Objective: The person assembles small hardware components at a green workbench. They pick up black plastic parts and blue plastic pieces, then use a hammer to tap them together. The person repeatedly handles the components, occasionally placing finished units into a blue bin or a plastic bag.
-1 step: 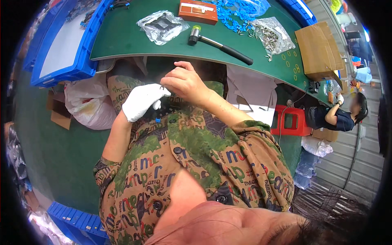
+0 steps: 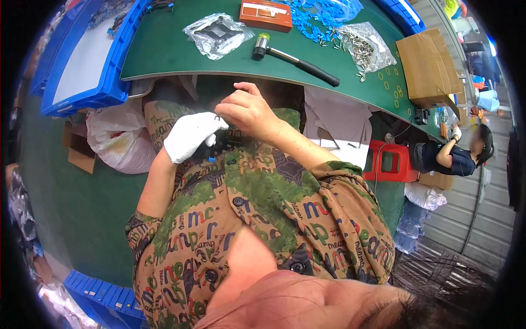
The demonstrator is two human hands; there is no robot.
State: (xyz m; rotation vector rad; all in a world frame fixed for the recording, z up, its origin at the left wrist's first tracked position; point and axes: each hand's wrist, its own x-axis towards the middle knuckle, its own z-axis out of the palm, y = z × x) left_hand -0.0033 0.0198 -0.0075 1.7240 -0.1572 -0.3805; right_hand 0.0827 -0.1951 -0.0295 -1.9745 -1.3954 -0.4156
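Over my lap, just off the table's near edge, my two hands meet at the fingertips. My left hand (image 2: 189, 135) wears a white glove and is closed, its fingertips pinched. My bare right hand (image 2: 249, 114) is closed too, thumb and forefinger pressed together against the glove's tips. A small dark bit shows where the fingers meet, too little to name. Below the gloved hand a small blue piece (image 2: 211, 159) lies against my patterned clothing.
On the green table (image 2: 181, 60) lie a hammer (image 2: 298, 66), a clear plastic bag (image 2: 218, 35), a red-brown box (image 2: 266, 15), blue parts (image 2: 312, 19) and a bag of metal pins (image 2: 364, 49). A blue crate (image 2: 112, 82) stands left, a cardboard box (image 2: 430, 68) right. Another person (image 2: 452, 156) sits at far right.
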